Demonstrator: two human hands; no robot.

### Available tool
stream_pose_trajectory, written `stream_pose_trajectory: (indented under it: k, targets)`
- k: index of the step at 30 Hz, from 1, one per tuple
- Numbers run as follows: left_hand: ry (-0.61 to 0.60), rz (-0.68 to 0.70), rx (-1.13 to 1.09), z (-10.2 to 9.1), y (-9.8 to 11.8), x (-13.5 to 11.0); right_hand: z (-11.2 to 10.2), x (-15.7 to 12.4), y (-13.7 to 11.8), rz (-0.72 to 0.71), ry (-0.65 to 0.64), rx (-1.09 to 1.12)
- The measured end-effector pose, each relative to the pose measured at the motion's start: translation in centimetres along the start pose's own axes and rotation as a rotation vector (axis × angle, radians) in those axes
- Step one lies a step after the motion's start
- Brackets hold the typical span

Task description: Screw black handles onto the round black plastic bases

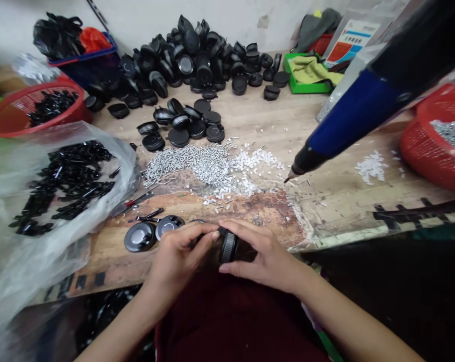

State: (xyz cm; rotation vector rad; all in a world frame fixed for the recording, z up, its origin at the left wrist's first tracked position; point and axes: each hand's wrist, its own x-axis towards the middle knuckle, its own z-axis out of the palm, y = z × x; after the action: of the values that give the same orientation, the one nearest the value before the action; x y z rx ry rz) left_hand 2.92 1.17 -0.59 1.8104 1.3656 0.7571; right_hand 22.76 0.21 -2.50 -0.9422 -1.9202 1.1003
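1. In the head view, the left hand (178, 261) and right hand (267, 259) are raised just off the front edge of a scarred wooden workbench (110, 261), above a dark maroon garment (227, 317). Between them is a round black plastic cap with a ribbed rim (228, 247), seen edge-on.
2. Both hands are closed around the cap. The right fingers (257, 240) curve over its far side, with the thumb below. The left fingers (201, 239) press in from the other side, but whatever they pinch is partly hidden.
3. The cap looks light and stiff. Its smooth face would probably be slippery, so the ribbed rim seems the surest place to take hold.
4. Just left of the hands, two similar round black caps (139, 237) lie on the bench beside a small red-handled screwdriver (135, 201).
5. Farther out lie a spread of silver screws (208, 163), small white plastic pieces (253, 160) and a heap of black caps (197, 65).
6. On the right, a blue electric screwdriver (356, 113) hangs with its tip above the bench, near a red plastic basket of screws (435, 141).
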Motion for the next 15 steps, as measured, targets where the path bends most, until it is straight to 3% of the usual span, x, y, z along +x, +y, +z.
stream_pose_trajectory:
  k: [15]
  targets:
    - [-0.005,-0.049,-0.091,-0.16,-0.3,0.41,0.78,0.3,-0.66,0.034,0.082,-0.08]
